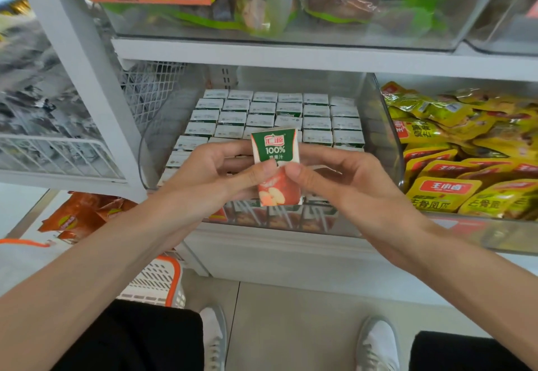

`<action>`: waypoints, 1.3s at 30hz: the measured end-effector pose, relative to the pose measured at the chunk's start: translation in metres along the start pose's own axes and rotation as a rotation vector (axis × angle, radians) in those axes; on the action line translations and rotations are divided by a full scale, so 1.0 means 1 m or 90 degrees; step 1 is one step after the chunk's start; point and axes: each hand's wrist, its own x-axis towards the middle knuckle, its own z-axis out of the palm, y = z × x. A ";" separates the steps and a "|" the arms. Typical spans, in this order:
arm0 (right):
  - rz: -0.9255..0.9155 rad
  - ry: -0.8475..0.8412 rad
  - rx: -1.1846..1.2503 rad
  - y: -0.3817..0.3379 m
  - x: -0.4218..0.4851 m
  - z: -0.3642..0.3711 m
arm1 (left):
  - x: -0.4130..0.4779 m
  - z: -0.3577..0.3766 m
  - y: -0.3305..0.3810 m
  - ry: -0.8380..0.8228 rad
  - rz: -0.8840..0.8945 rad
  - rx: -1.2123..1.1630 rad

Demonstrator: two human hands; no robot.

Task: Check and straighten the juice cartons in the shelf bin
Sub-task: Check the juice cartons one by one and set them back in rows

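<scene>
Basket (pixel 163 280), orange-rimmed, on the floor at lower left; no part of the job.

Left hand (pixel 209 172) next: thumb tip pressed on the front face of the juice carton (pixel 276 149), fingers curled behind it, a pinch along the left edge. Carton held upright in front of the shelf bin (pixel 381 137), over its front rows, label toward the camera: green panel on top, apple picture below. Right hand (pixel 349 184) mirroring: thumb on the front face, fingers round the right side and back. Thumb tips nearly meeting at mid-height.

Behind, rows of cartons (pixel 262 114) packed tight in the clear bin, tops up, mostly square; one near the middle seemingly tilted. Slot for the held one hidden behind the hands. Yellow snack packs (pixel 465 152) in the neighbouring bin at right.

Handling, as judged: small and light, easy one-hand weight. Paperboard stiff at edges and corners, yielding on the broad faces; hard squeeze likely to dent or strain the seams. Coated surface, possibly a bit slick. Best taken by the two narrow sides near the middle, light pressure, clear of the top fold. For lowering back between neighbours, grip near the top.
</scene>
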 end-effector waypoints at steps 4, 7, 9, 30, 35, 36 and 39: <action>0.037 0.093 0.085 0.000 0.003 -0.004 | 0.003 0.001 0.001 -0.009 -0.011 -0.035; 0.050 0.081 0.091 0.000 0.004 -0.007 | 0.002 -0.001 0.001 -0.016 -0.003 -0.037; 0.048 0.054 0.092 0.000 0.004 -0.007 | 0.003 -0.003 0.000 0.003 0.005 -0.015; 0.008 -0.006 0.070 -0.003 0.007 -0.008 | -0.001 -0.005 0.004 0.024 -0.029 -0.056; -0.019 -0.033 0.016 -0.003 0.006 -0.007 | 0.000 -0.006 0.001 0.052 -0.008 -0.025; -0.030 -0.031 -0.010 -0.002 0.006 -0.006 | -0.001 -0.005 0.001 0.053 -0.002 -0.015; -0.071 -0.011 -0.049 0.000 0.008 -0.007 | 0.001 -0.003 0.001 0.063 0.054 0.092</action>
